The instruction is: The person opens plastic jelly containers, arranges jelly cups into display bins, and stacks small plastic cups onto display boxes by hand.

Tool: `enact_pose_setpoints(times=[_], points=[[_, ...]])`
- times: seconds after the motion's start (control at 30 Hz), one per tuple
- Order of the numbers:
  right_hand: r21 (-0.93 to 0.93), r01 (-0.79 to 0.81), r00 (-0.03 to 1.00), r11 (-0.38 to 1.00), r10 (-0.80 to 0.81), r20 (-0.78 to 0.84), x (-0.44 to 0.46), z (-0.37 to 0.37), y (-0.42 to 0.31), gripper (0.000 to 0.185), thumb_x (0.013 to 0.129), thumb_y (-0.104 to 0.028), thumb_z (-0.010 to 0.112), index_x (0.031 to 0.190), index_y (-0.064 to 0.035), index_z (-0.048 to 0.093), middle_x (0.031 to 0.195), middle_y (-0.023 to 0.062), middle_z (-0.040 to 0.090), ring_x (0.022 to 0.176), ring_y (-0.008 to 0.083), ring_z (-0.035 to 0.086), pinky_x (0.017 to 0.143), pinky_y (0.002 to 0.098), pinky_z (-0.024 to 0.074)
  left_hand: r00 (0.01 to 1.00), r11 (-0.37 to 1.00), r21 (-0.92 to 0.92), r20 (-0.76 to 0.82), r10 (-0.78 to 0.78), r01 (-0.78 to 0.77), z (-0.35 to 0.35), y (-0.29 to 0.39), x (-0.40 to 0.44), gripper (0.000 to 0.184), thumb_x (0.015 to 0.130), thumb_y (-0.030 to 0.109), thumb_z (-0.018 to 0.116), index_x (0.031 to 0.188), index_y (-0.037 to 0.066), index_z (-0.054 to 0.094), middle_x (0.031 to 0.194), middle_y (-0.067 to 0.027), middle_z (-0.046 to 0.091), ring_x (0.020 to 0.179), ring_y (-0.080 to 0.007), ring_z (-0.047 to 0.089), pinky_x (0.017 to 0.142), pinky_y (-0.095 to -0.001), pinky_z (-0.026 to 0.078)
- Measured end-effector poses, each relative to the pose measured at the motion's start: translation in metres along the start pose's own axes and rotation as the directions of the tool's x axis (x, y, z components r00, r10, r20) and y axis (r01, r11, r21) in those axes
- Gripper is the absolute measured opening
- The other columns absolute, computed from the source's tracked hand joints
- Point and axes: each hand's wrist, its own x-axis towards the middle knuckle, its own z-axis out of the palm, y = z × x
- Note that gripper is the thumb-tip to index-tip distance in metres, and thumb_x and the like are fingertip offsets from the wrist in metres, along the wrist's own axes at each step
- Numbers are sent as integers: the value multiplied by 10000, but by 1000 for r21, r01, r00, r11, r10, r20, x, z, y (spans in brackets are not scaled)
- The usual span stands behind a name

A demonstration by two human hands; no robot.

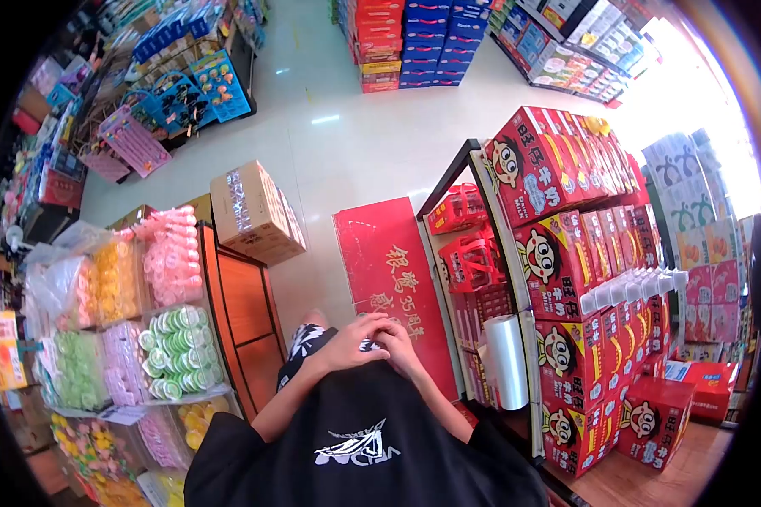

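My left hand [357,340] and my right hand [395,342] meet in front of my black T-shirt [347,414], at waist height. The fingers of both are bent inward and touch each other. A small gap between the hands shows a patch of dark and white. Whether anything small is pinched between the fingertips is hidden. Just beyond the hands, a red mat [389,262] with gold lettering lies on the floor. Black and white patterned shorts [309,340] show under my left forearm.
On the right, a shelf holds stacked red milk cartons [558,253] and a roll of clear plastic bags [506,363]. Left stand clear bins of wrapped sweets [177,351] on an orange-brown cabinet [241,296]. A cardboard box [249,211] sits beyond it. Blue cartons [435,42] are stacked ahead.
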Motion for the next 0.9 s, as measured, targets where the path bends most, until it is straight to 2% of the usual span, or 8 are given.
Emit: enact_pose_setpoints(times=[0.17, 0.3, 0.37, 0.43, 0.57, 0.8, 0.87, 0.9], points=[[-101, 139, 990, 985, -138, 17, 33, 5, -34, 283, 837, 78, 473, 1072, 6, 616, 991, 45, 631, 917, 115, 600, 834, 250, 481, 995, 995, 40, 7, 95, -95, -22, -17, 29, 586, 817, 270, 755, 1300, 36, 521, 1392, -163, 471, 1280, -315, 481, 1070, -407, 380], [-118, 194, 969, 974, -209, -132, 71, 3, -51, 267, 884, 61, 468, 1122, -3, 570, 990, 45, 621, 882, 106, 609, 746, 232, 505, 998, 999, 7, 45, 47, -47, -49, -19, 67, 555, 825, 270, 743, 1279, 32, 533, 1366, -152, 485, 1252, -309, 502, 1040, -399, 410], [-27, 208, 960, 978, -209, -187, 79, 18, -77, 261, 898, 49, 475, 1141, -2, 556, 996, 50, 620, 866, 107, 615, 729, 228, 510, 996, 999, 8, 78, 34, -35, -71, -9, 89, 556, 837, 283, 729, 1288, 30, 524, 1345, -147, 494, 1217, -305, 529, 996, -394, 449], [66, 214, 952, 975, -193, -236, 96, 20, -89, 270, 918, 17, 487, 1184, -9, 522, 1015, 64, 611, 877, 126, 614, 743, 251, 513, 989, 990, 57, 76, 128, -133, -86, -19, 109, 566, 840, 287, 724, 1301, 35, 513, 1330, -153, 506, 1204, -314, 539, 992, -394, 452], [405, 233, 967, 884, -165, -196, 120, 18, -109, 291, 947, -54, 531, 1234, -25, 501, 1087, 80, 606, 940, 152, 599, 819, 292, 494, 978, 979, 62, 90, 189, -194, -113, -34, 145, 572, 848, 295, 716, 1314, 41, 502, 1297, -172, 539, 1181, -329, 559, 988, -396, 456], [397, 335, 929, 854, -230, -289, 162, 16, -132, 257, 964, -66, 520, 1220, -44, 510, 1138, 94, 606, 927, 133, 580, 839, 287, 479, 974, 992, 17, 192, 118, -124, -156, -43, 172, 567, 861, 306, 709, 1312, 28, 507, 1259, -181, 579, 1176, -317, 569, 991, -392, 449], [317, 389, 903, 865, -289, -317, 175, 13, -135, 256, 965, -80, 515, 1220, -53, 507, 1116, 118, 618, 928, 156, 585, 833, 308, 481, 971, 991, -35, 199, 132, -128, -165, -56, 177, 565, 869, 308, 705, 1306, 8, 509, 1237, -167, 591, 1166, -292, 572, 997, -384, 436], [272, 417, 886, 867, -322, -333, 180, 11, -136, 251, 965, -76, 514, 1216, -53, 512, 1117, 117, 619, 924, 153, 583, 835, 304, 478, 963, 994, -101, 261, 61, -36, -172, -50, 178, 519, 872, 292, 705, 1263, -5, 535, 1223, -158, 596, 1152, -274, 573, 997, -380, 434]])
